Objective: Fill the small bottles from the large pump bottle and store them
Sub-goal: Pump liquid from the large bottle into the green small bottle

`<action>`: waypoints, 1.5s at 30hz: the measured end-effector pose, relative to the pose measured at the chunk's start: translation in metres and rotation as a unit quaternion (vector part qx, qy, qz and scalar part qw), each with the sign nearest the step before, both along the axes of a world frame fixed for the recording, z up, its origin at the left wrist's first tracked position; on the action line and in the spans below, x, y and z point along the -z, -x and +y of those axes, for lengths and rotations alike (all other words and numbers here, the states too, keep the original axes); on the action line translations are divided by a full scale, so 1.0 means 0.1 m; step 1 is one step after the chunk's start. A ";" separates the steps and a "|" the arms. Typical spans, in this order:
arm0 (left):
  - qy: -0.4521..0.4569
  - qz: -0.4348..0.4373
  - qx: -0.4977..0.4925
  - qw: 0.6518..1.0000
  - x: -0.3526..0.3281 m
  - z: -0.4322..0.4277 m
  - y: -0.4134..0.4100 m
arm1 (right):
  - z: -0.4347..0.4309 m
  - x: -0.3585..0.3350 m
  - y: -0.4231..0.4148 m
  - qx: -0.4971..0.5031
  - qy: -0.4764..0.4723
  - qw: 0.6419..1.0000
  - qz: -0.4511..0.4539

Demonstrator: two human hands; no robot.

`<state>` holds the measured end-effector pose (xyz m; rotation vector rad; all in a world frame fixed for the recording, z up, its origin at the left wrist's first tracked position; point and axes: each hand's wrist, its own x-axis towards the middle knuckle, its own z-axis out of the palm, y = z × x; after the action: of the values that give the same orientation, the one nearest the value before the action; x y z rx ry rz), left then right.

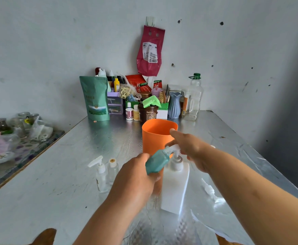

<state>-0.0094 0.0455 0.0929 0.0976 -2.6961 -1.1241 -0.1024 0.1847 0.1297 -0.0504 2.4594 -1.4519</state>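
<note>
My left hand [135, 177] grips a small teal bottle [158, 161], tilted with its mouth up against the nozzle of the large white pump bottle [175, 184]. My right hand [189, 147] rests on the pump head with its index finger stretched forward. Just behind stands an orange cup [155, 137]. To the left on the table stand a small clear pump bottle [100, 175] and a small clear bottle with a cream cap [112, 168]. A loose white pump top [209, 190] lies to the right.
The table is covered in silver foil [65, 174]. A clutter of jars, pouches, a blue vase [174, 106] and a big clear jug [192, 99] crowds the back by the wall. A lower side table with glass jars [19, 124] stands at the left.
</note>
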 end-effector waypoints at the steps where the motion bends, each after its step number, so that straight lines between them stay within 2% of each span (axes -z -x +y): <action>1: 0.001 0.000 -0.001 1.000 0.00 0.00 0.00 | 0.00 0.01 0.00 0.005 -0.009 1.000 0.003; 9: -0.006 0.002 0.004 1.000 0.02 -0.02 0.01 | -0.08 0.01 0.02 0.007 -0.114 0.992 0.061; 12: -0.014 -0.001 0.003 1.000 0.05 -0.03 0.02 | -0.09 0.09 0.05 0.012 -0.081 0.995 0.054; 19: -0.012 -0.021 0.002 1.000 0.11 -0.02 0.03 | -0.12 0.19 0.05 0.014 -0.118 0.991 0.057; 24: -0.010 -0.009 0.000 1.000 0.08 -0.01 0.02 | -0.09 0.11 -0.01 0.026 -0.116 0.990 0.075; 28: -0.008 -0.001 -0.001 1.000 0.04 -0.02 0.02 | -0.08 0.08 0.03 0.029 -0.085 0.995 0.048; 41: -0.007 -0.010 0.000 1.000 0.06 -0.02 0.04 | -0.08 0.14 0.03 0.009 -0.090 0.994 0.061; 45: 0.006 -0.021 0.001 1.000 0.08 -0.01 0.04 | -0.10 0.18 0.02 0.003 -0.120 0.991 0.058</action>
<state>-0.0133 0.0448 0.0846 0.1181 -2.7399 -1.1197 -0.1039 0.1744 0.1115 -0.0809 2.7127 -1.1747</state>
